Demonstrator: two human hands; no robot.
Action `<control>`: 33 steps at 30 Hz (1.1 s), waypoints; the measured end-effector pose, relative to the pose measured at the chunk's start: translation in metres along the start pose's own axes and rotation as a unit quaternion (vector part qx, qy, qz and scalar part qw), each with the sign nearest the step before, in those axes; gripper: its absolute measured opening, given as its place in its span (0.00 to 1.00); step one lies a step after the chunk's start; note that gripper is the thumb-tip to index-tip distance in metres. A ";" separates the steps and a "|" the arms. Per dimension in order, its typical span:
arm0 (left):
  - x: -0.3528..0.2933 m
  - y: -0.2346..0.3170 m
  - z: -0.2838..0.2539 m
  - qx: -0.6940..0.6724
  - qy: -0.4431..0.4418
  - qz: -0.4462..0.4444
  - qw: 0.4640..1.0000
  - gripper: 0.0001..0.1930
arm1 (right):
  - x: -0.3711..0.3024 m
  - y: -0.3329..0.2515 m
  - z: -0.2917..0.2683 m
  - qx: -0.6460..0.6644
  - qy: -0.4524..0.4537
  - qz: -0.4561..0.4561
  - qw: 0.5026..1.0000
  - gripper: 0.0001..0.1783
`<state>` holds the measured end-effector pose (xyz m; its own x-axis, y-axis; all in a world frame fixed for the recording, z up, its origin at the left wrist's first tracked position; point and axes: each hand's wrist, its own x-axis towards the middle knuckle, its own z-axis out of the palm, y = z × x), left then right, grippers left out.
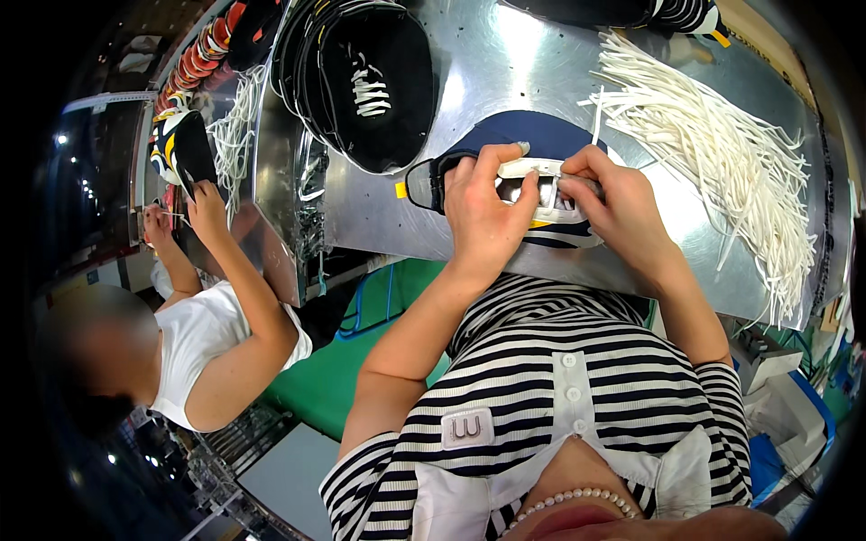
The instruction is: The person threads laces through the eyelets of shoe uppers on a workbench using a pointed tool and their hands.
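Observation:
A navy shoe upper [519, 131] with a white eyelet strip [532, 168] lies on the metal table in front of me. My left hand [487, 212] is closed on it, the thumb inside the opening and the fingers over the strip's left part. At the right end of the opening, the fingers of my right hand [622, 206] are pinched together. From between them a white shoelace [596, 122] sticks up past the upper's edge. A lace crosses the opening; how far it is threaded is hidden by my fingers.
Many loose white shoelaces [713, 153] are heaped on the right of the metal table [379, 216]. Nested black shoe uppers [388, 68] stand at the back left, another dark upper [613, 9] at the far edge. To the left a co-worker handles a shoe upper [191, 149].

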<state>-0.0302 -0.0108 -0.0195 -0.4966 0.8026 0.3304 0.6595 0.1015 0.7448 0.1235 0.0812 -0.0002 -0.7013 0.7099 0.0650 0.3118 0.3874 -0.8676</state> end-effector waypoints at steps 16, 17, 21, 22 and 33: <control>-0.036 0.021 -0.070 -0.085 -0.041 -0.107 0.990 0.18 | -0.052 -0.078 -0.015 -0.156 0.017 -0.017 0.988 0.12; -0.028 0.029 -0.073 -0.045 -0.050 -0.094 0.993 0.17 | -0.050 -0.083 -0.024 -0.143 0.044 0.004 0.989 0.12; -0.024 0.030 -0.051 -0.111 -0.037 -0.115 0.986 0.15 | -0.040 -0.050 -0.020 -0.076 0.018 -0.067 0.995 0.19; -0.018 0.021 -0.046 -0.192 -0.046 -0.144 0.970 0.14 | -0.035 -0.043 -0.018 -0.108 0.026 -0.103 0.988 0.19; 0.010 0.035 -0.032 0.122 -0.173 0.180 0.961 0.21 | 0.013 0.021 -0.026 -0.174 0.114 -0.118 0.971 0.09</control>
<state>-0.0301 -0.0184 0.0284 -0.0216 0.9545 0.2976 0.8869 -0.1191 0.4464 0.1376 0.1144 -0.0051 -0.6322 0.6730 0.3840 0.3844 0.7027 -0.5987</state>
